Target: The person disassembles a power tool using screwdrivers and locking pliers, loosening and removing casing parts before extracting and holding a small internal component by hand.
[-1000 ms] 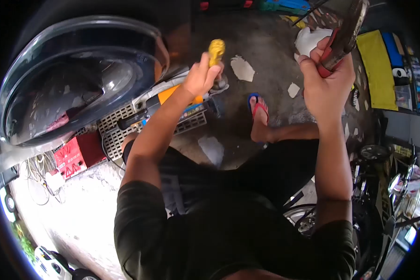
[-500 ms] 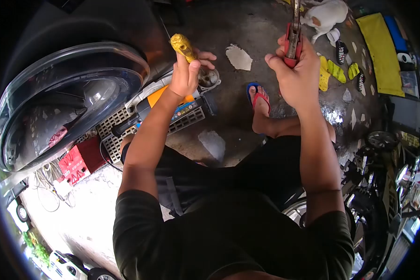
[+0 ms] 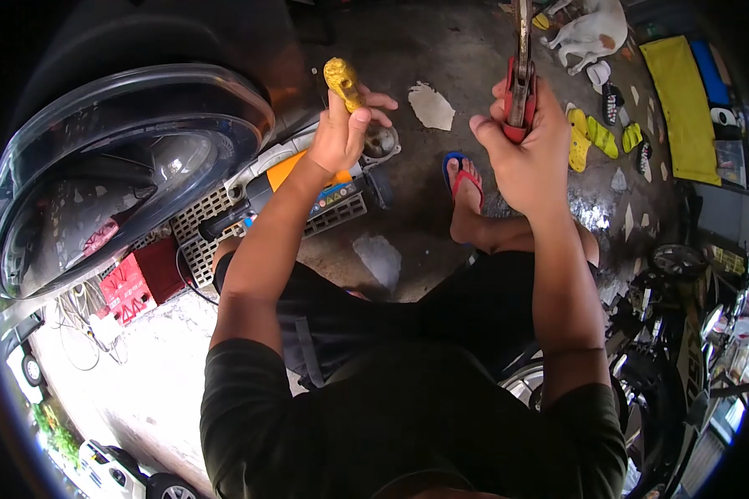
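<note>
My left hand [image 3: 336, 143] is closed round a yellow, rough-surfaced, handle-like piece [image 3: 342, 83] with a hole near its upper end; its lower part is hidden in my palm. Two fingers of that hand stick out to the right. In my right hand [image 3: 531, 158] is a red-handled metal tool [image 3: 522, 91], gripped by its handles. Its worn metal part points away from me and runs out of the top of the view, so its exact kind cannot be made out. The two hands are held apart over the floor.
Behind my left forearm a machine with an orange panel [image 3: 289, 173] rests on a plastic grate [image 3: 341, 212]. A large glassy oval form [image 3: 133, 166] fills the left. A dog [image 3: 591, 35] lies at top right near yellow clogs [image 3: 579, 141]. Bicycle parts [image 3: 678, 259] crowd the right.
Both hands keep their grip. The yellow piece sits slightly further right, and the right hand's tool appears slightly lower. The dog's position in view has shifted a little.
</note>
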{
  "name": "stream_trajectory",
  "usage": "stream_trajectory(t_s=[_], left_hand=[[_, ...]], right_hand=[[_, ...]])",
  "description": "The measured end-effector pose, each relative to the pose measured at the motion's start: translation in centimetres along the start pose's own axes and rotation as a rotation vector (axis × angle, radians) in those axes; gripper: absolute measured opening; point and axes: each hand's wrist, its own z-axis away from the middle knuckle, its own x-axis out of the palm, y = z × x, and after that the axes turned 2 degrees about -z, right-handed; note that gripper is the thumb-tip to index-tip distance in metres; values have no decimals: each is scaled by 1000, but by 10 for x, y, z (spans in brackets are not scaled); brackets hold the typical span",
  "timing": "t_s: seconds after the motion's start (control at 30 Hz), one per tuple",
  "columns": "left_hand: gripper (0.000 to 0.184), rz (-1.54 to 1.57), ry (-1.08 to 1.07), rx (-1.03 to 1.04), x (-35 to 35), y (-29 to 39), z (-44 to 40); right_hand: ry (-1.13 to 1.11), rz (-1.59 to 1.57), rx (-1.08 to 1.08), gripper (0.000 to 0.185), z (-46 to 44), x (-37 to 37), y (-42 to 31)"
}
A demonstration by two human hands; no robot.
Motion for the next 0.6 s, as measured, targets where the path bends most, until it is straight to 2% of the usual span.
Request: stream_trajectory(t_s=[0.1, 0.2, 0.3, 0.37, 0.47, 0.53, 0.6], left_hand=[[44, -40, -15, 27, 1, -5, 1], [38, -66, -36, -21, 2, -3, 4], [33, -104, -70, -18, 1, 0, 4], [31, -114, -78, -19, 0, -1, 4], [31, -112, -82, -34, 3, 4, 3], [31, -230, -118, -90, -8, 6, 12], [32, -415, -191, -122, -2, 0, 6]], right_hand=[[11, 32, -8, 32, 0, -1, -3], [103, 299, -231, 34, -7, -21, -38], [296, 523, -490, 37, -22, -55, -98], [357, 585, -562, 39, -36, -106, -112], [419, 668, -639, 24, -42, -114, -96], [201, 990, -362, 34, -12, -49, -70], [-458, 803, 205, 43, 15, 2, -35]])
